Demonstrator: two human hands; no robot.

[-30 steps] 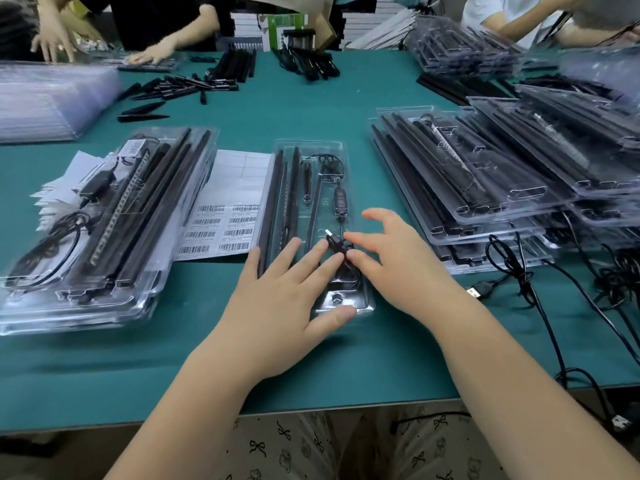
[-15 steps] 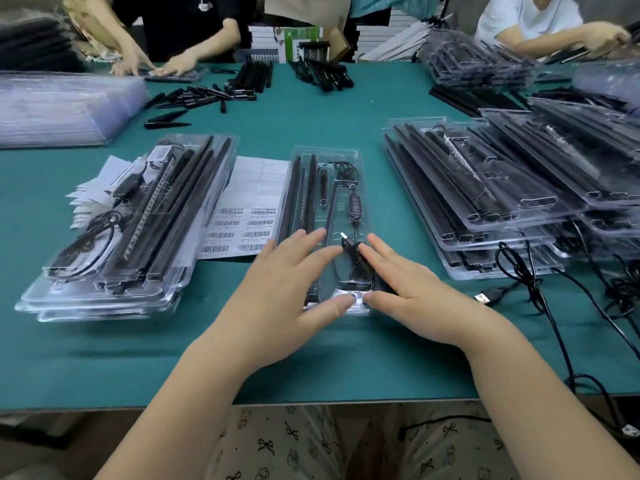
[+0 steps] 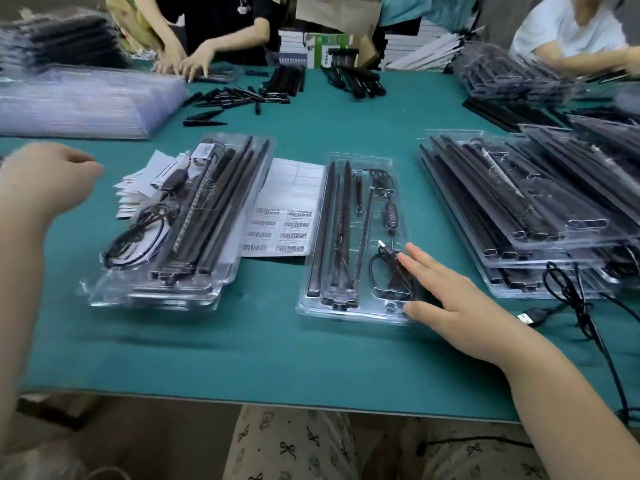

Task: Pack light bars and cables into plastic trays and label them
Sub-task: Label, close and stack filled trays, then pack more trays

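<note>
A clear plastic tray (image 3: 308, 306) lies in the middle of the green table, holding black light bars (image 3: 329, 230) and a coiled black cable (image 3: 388, 271). My right hand (image 3: 446, 303) rests flat on the tray's near right corner, fingers straight over the cable. My left hand (image 3: 45, 178) hangs above the table at the far left, blurred, fingers loosely curled and holding nothing. A sheet of barcode labels (image 3: 287, 216) lies between the tray and a stack of filled trays (image 3: 173, 285) on the left.
More filled trays (image 3: 540, 237) are stacked at the right, with loose black cables (image 3: 575, 299) in front. A pile of empty clear trays (image 3: 79, 105) sits far left. Loose bars (image 3: 242, 95) lie at the back, where other people's hands work. The table edge runs close to me.
My left hand has lifted off the tray and swung far to the left. My right hand stays on the tray's near right corner. The view has shifted.
</note>
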